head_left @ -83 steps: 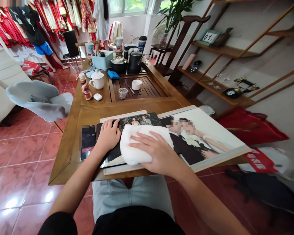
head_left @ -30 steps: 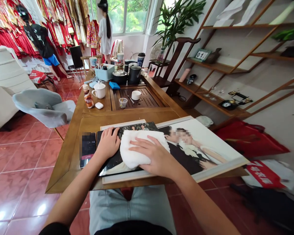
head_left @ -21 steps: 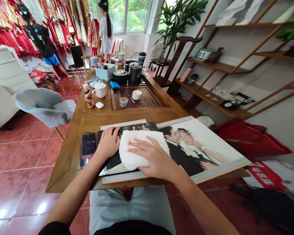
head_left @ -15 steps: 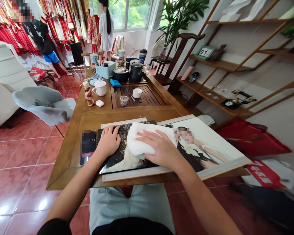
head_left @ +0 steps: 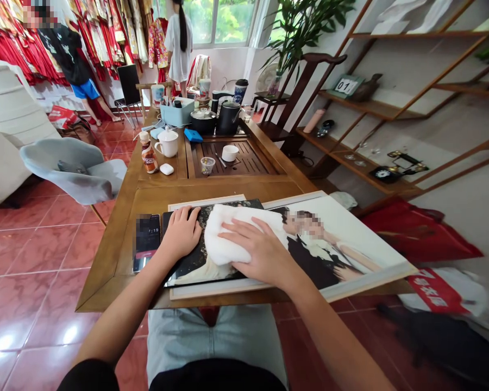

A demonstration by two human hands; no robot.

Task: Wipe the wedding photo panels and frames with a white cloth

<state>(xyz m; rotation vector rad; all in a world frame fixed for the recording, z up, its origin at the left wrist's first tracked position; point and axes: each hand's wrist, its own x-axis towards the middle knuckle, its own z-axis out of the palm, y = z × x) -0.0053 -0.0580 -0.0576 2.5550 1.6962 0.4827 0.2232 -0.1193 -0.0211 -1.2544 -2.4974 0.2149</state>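
Here: right hand [head_left: 264, 254] on fluffy cloth [head_left: 219, 248] atop glossy rectangular photo [head_left: 190, 267].

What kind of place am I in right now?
Probably a bridal or costume shop, though I see no sign naming it. Red and gold garments hang along the far wall, and a large photo of a couple lies on the table.

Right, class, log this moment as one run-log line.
left hand: on dark photo; right hand: spread on white cloth; white cloth: covering part of dark photo; phone: on table, beside dark photo
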